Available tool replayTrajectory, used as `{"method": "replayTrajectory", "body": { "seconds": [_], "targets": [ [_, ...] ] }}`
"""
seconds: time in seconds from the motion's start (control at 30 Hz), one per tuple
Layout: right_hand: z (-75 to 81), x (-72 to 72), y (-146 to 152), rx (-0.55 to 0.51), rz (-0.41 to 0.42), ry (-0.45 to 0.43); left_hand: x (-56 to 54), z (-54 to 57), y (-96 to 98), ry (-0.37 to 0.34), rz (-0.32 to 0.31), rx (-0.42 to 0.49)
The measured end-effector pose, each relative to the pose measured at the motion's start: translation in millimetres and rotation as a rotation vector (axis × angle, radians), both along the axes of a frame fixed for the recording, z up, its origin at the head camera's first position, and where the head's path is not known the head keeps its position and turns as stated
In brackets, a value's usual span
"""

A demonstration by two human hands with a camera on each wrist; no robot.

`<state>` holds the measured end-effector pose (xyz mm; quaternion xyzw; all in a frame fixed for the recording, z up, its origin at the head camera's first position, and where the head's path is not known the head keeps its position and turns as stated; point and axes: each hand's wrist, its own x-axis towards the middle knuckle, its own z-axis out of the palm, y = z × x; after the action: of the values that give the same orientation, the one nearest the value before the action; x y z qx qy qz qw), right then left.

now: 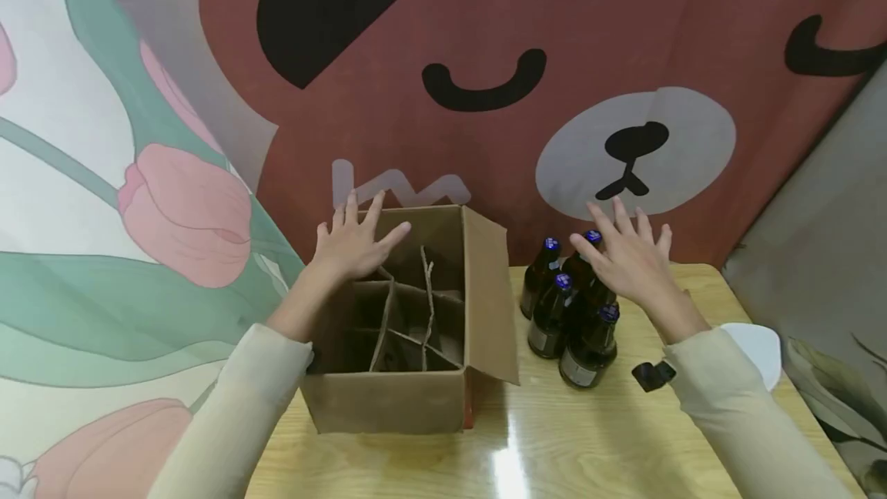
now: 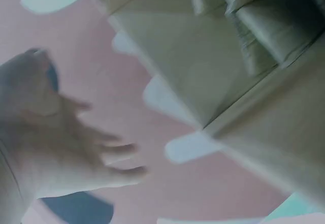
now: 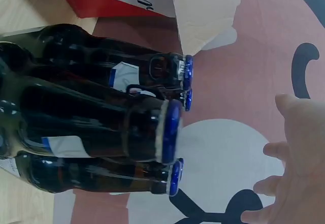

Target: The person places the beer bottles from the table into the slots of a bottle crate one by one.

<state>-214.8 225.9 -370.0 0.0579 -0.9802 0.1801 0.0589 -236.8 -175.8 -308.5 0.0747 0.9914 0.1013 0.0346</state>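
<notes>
My left hand [image 1: 349, 247], fingers spread, hovers over the far left part of an open cardboard box [image 1: 388, 403]. Inside the box, cardboard dividers [image 1: 385, 326] form several compartments. In the left wrist view the spread left hand [image 2: 66, 137] is apart from the box wall [image 2: 167, 56]. My right hand [image 1: 634, 264] is held above a cluster of dark glass bottles with blue caps, its fingers spread and holding nothing. A front bottle [image 1: 589, 353] shows a pale label. In the right wrist view a capped bottle [image 3: 96, 117] stands close to the camera, apart from the right hand [image 3: 299, 163].
Box and bottles stand on a light wooden table [image 1: 554, 445]. A box flap [image 1: 488, 299] sticks out toward the bottles. Behind hangs a cloth with a cartoon bear [image 1: 589, 14]. A white object [image 1: 758, 353] lies at the right edge, partly behind the right sleeve.
</notes>
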Motion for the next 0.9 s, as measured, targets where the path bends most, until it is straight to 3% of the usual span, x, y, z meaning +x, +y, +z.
{"method": "replayTrajectory", "body": {
  "seconds": [0.1,0.17,0.33,0.43,0.57,0.7,0.8,0.9],
  "targets": [
    [-2.9,2.9,2.3,0.005,0.007,-0.010,16.6,9.4,-10.5,-0.087,-0.012,-0.010],
    [-5.4,5.3,4.8,0.001,0.010,-0.024,28.3,16.3,-17.8,-0.104,-0.031,-0.008],
    [-11.3,9.9,12.9,-0.018,0.006,-0.050,53.5,35.1,-32.4,-0.034,-0.073,0.018],
    [-13.5,13.8,16.0,-0.022,0.003,-0.058,71.5,33.8,-41.7,0.029,-0.093,0.023],
    [-16.5,20.5,17.3,-0.018,0.005,-0.054,105.9,12.2,-61.2,0.113,-0.108,0.063],
    [-19.6,26.8,16.6,-0.019,0.011,-0.053,138.6,-21.2,-75.9,0.211,-0.086,0.208],
    [-22.5,30.9,16.8,-0.019,0.022,-0.050,153.5,-49.5,-76.0,0.296,-0.076,0.367],
    [-25.6,35.7,17.2,-0.016,0.035,-0.037,161.3,-74.9,-72.3,0.377,-0.050,0.489]
  ]
}}
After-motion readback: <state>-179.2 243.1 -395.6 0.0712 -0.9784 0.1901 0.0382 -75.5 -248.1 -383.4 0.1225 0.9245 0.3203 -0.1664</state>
